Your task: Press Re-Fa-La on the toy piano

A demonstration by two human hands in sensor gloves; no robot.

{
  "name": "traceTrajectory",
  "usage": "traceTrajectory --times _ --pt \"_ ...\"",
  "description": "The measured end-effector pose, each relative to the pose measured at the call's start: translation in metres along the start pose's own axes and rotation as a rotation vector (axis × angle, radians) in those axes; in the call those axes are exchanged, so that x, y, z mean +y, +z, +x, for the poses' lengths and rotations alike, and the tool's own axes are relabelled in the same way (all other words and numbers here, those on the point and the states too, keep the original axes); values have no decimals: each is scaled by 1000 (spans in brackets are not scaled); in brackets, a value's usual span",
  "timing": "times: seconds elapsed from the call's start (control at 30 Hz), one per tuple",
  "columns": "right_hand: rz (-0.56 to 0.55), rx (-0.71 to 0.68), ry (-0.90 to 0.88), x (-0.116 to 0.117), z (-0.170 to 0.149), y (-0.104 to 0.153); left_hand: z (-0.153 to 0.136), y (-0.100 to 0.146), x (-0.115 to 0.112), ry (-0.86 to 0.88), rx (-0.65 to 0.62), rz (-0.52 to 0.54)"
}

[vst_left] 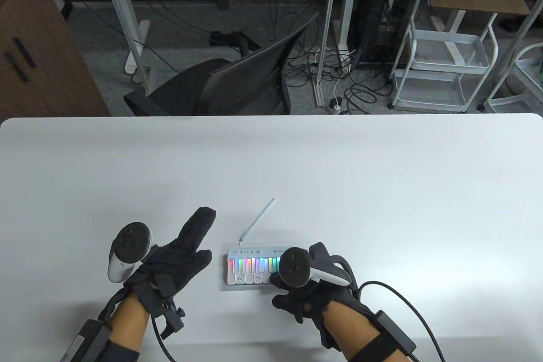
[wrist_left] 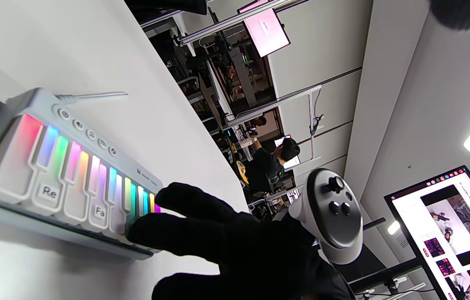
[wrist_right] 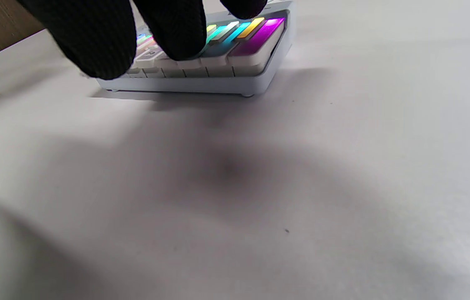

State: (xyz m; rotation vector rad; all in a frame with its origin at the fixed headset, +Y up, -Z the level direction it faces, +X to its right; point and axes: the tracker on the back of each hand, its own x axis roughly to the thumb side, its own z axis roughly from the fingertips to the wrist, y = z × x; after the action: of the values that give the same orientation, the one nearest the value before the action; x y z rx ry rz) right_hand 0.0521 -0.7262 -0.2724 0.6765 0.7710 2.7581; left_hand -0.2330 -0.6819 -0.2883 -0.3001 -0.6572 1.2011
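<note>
The toy piano [vst_left: 250,270] lies on the white table [vst_left: 382,192], its keys lit in rainbow colours. The Re key [vst_left: 240,278] and Fa key [vst_left: 257,278] are uncovered. My right hand [vst_left: 276,280] lies over the piano's right end. In the left wrist view a right fingertip [wrist_left: 145,227] rests on a white key just right of Fa [wrist_left: 99,212]. The label under it is hidden. The right wrist view shows the same fingertip [wrist_right: 181,39] on a white key of the piano [wrist_right: 218,79]. My left hand [vst_left: 193,243] rests flat on the table left of the piano, fingers spread, holding nothing.
A thin pale blue strap [vst_left: 257,220] runs from the piano's back left corner toward the far side of the table. A black office chair [vst_left: 220,86] stands beyond the table's far edge.
</note>
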Motion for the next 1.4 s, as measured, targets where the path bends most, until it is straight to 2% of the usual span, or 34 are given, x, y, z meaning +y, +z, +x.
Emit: traceTrajectory --times 1.4 --pt "-57 -42 -23 -16 6 -12 -1 0 0 -1 12 2"
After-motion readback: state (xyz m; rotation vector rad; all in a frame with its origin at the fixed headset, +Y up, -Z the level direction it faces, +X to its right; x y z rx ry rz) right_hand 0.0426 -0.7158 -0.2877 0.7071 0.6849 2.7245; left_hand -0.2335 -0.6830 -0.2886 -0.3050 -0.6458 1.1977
